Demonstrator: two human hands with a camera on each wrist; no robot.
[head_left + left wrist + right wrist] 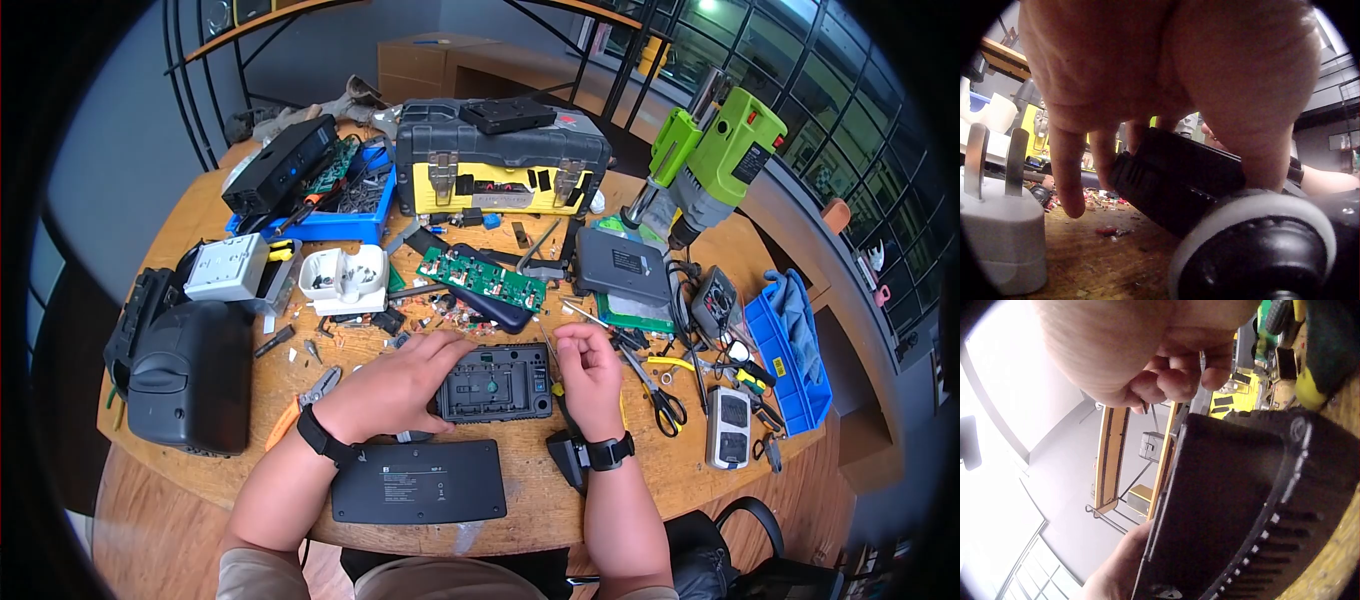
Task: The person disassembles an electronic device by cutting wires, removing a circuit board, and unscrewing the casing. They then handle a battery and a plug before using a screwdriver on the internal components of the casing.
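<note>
My left hand (400,385) grips the left side of a black plastic device housing (520,405), fingers along its far edge and thumb at the near side. The housing lies open side up, with a recessed compartment and a small green patch inside. Beside its right edge my right hand (592,385) has curled fingers pinching a thin metal tool (1202,359); I cannot tell its kind. In the right wrist view the slotted side of the housing (1229,487) stands below these fingers. A black labelled panel (420,480) lies flat in front of the housing.
Behind the housing lie a green circuit board (480,278) and scattered small parts. Pliers (305,405) are at left, scissors (660,400) at right. A toolbox (500,160) and green drill (735,150) stand at the back. A white plug (1004,231) is near the left wrist.
</note>
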